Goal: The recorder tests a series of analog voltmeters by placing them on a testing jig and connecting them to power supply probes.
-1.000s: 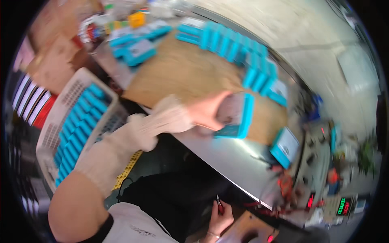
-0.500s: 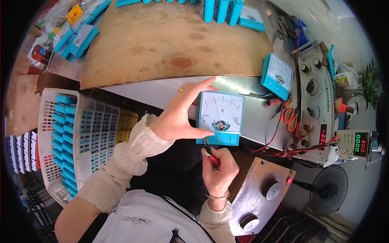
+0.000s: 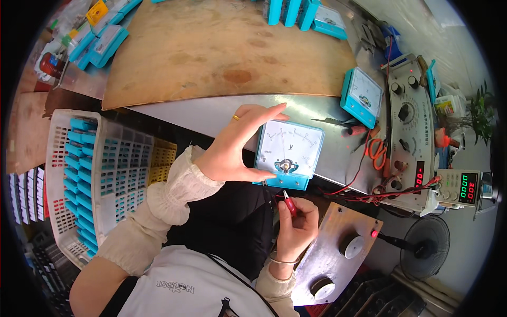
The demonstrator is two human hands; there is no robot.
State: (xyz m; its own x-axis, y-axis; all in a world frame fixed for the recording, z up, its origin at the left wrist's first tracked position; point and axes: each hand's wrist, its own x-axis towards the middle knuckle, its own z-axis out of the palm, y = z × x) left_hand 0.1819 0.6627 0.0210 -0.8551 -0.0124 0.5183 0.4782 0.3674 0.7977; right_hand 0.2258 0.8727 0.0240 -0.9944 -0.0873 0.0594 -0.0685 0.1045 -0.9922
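Note:
A voltmeter (image 3: pixel 291 145) with a white dial and a turquoise base is tilted over the near edge of the bench. My left hand (image 3: pixel 228 150) grips it along its left side, thumb on the lower corner and fingers at the top. Just beneath that thumb, a small dark clip (image 3: pixel 265 184) shows at the base's left end; whether it is fastened there is hard to see. Pinched in my right hand (image 3: pixel 297 224) is a red clip (image 3: pixel 289 203) with a metal tip. The tip points up at the base's lower edge, slightly apart from it.
Another meter (image 3: pixel 362 98) stands at the right, near orange scissors (image 3: pixel 376 152) and red leads (image 3: pixel 369 198) running to a test instrument (image 3: pixel 409 121). A white crate (image 3: pixel 108 174) of turquoise parts is at the left. A metal box with knobs (image 3: pixel 338 253) sits lower right.
My right hand has moved right and slightly down, bringing the red clip away from the base's left end toward its middle. The voltmeter has tilted slightly in my left hand.

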